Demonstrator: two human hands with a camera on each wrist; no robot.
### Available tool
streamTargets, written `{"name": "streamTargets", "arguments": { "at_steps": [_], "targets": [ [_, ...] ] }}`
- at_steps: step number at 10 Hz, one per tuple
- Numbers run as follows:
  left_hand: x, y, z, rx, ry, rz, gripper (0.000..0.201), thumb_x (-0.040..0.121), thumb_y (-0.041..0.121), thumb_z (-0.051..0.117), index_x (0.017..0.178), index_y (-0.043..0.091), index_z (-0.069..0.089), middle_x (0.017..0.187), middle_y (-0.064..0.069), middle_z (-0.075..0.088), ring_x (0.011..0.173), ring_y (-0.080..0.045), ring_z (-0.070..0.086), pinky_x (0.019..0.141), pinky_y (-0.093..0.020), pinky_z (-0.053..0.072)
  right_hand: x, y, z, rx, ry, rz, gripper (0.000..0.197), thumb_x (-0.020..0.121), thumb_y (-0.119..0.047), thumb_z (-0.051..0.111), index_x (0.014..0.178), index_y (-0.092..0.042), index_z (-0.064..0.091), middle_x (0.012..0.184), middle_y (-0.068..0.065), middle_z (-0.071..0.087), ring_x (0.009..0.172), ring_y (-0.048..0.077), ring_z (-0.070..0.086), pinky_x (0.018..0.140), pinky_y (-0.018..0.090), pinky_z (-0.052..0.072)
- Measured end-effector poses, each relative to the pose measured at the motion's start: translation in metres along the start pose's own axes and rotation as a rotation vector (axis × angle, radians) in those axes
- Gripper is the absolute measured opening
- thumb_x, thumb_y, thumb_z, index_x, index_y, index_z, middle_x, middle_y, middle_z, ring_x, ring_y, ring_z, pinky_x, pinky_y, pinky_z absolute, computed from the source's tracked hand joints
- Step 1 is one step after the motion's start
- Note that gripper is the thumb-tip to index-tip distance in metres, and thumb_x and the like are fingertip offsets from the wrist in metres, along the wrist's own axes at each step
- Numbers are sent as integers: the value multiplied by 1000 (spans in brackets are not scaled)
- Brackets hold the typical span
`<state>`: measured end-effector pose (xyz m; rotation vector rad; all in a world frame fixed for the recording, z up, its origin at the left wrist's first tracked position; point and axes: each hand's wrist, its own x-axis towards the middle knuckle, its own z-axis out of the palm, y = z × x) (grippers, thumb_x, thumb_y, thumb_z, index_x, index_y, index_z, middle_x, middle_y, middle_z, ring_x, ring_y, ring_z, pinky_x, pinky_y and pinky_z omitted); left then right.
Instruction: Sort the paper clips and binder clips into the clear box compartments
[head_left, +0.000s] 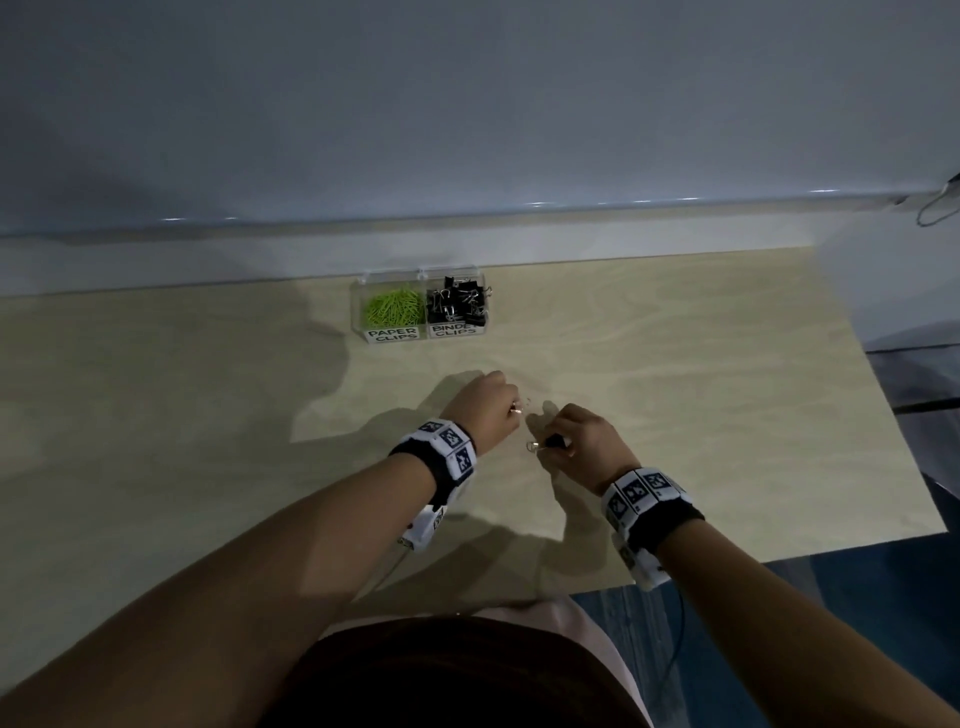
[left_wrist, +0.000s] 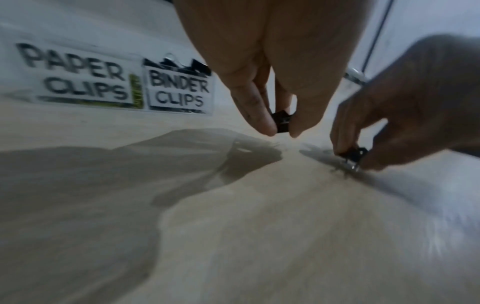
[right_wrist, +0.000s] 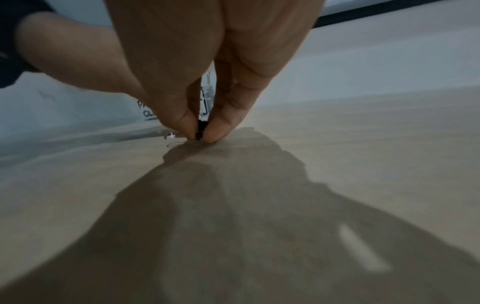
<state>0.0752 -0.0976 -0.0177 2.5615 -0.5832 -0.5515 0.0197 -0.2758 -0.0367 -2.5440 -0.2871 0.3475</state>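
The clear box (head_left: 422, 278) stands at the back of the wooden table. Its left compartment, labelled PAPER CLIPS, holds green paper clips (head_left: 392, 307); its right one, labelled BINDER CLIPS, holds black binder clips (head_left: 460, 304). In front of the box my left hand (head_left: 488, 402) pinches a small black binder clip (left_wrist: 281, 121) between thumb and fingers, just above the table. Close beside it my right hand (head_left: 576, 441) pinches another black binder clip (head_left: 553, 442) with its wire handle (head_left: 532, 446) sticking out, low at the table surface (right_wrist: 200, 128).
The pale wooden table top (head_left: 701, 389) ends at a wall ledge behind the box and at an edge on the right, over a blue floor (head_left: 857, 597). A cable (head_left: 935, 205) hangs at the far right. Both wrists wear marker bands.
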Motion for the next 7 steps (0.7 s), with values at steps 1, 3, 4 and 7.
{"name": "streamTargets", "arguments": {
  "at_steps": [1,3,4,7],
  "targets": [
    [-4,-17,-34,-108,208,-51,19,89,22,56,100,11,68,98,-5,58,84,-19,56,76,-27,45,24,-15,-9,105,113,-34,13,67,-5,70,80,-8,70,82,10,62,65,27,62,58,38,55],
    [24,-52,-92,-113,442,-226,22,88,20,58,103,8,68,102,-11,61,89,-24,58,79,-30,45,108,-64,-43,157,259,-138,18,70,0,67,87,-4,70,87,12,64,67,23,63,64,32,57],
    [40,-59,-99,-17,398,-251,21,87,19,58,96,4,69,96,-16,63,90,-30,58,80,-34,45,141,-80,-50,66,252,-176,20,71,0,65,91,-4,69,90,14,64,74,28,62,68,37,55],
    [17,-73,-100,-156,376,-224,29,84,8,62,113,8,64,98,-12,67,87,-27,62,79,-32,48,159,-87,-45,-105,148,-191,28,80,2,56,105,-3,67,109,15,64,92,33,62,82,38,51]
  ]
}}
